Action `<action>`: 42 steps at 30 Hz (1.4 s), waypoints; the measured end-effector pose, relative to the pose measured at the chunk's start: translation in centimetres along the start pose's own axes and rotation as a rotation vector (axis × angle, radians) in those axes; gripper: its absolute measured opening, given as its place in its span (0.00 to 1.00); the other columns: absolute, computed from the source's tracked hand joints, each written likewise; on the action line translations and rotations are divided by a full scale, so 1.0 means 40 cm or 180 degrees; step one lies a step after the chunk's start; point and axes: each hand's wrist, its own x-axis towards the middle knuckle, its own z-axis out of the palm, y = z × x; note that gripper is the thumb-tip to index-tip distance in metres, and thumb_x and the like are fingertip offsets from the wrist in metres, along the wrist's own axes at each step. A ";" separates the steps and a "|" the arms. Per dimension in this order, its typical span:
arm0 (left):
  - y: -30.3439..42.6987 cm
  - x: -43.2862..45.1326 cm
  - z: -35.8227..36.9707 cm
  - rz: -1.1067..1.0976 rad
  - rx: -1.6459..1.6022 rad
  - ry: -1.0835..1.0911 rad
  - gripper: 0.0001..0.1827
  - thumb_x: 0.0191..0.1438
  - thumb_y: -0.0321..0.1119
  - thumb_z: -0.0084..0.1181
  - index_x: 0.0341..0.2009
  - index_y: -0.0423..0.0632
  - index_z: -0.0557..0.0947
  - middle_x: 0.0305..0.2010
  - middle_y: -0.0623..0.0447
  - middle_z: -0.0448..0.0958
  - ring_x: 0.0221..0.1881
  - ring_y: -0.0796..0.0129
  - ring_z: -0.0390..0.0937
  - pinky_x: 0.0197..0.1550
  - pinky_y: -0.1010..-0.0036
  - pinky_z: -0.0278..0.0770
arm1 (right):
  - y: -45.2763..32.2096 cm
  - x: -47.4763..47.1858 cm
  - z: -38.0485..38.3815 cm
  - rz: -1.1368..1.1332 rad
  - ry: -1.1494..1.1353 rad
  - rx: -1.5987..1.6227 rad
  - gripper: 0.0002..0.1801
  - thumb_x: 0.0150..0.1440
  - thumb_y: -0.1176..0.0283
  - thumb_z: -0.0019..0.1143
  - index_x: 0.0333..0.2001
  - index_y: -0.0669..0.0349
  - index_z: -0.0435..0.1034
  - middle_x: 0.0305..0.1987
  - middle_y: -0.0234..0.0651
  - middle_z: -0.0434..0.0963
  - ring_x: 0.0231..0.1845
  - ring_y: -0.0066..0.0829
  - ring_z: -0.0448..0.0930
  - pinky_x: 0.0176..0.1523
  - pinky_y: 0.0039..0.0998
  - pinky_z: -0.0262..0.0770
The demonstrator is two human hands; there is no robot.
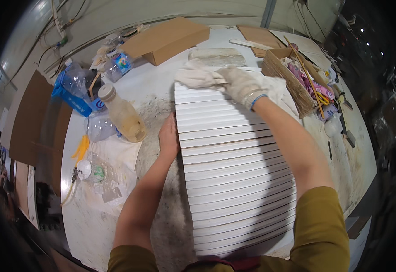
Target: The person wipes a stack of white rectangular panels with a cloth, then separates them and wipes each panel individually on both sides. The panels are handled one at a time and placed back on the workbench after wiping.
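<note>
A long row of white slats, laid edge to edge, stretches from my body towards the far side of the table. My bare left hand rests flat against the row's left side, its fingers partly hidden by the edge. On my right hand is a whitish work glove with a blue band at the wrist. It is closed on a crumpled white cloth, pressed onto the far end of the slats. More white fabric lies to the right, beneath my right wrist.
Left stand a cloudy plastic bottle, clear bottles and a yellow air blow gun with its hose. Beyond are a cardboard box and a worn block. Right, an open box holds rags and a thin stick.
</note>
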 end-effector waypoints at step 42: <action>-0.136 0.008 0.009 -0.0108 -0.0047 -0.0121 0.22 0.69 0.42 0.41 0.52 0.35 0.77 0.45 0.31 0.78 0.48 0.33 0.73 0.49 0.52 0.70 | -0.221 0.151 0.104 -0.0864 0.0362 -0.0480 0.23 0.61 0.55 0.51 0.49 0.61 0.77 0.53 0.57 0.78 0.56 0.46 0.80 0.58 0.43 0.75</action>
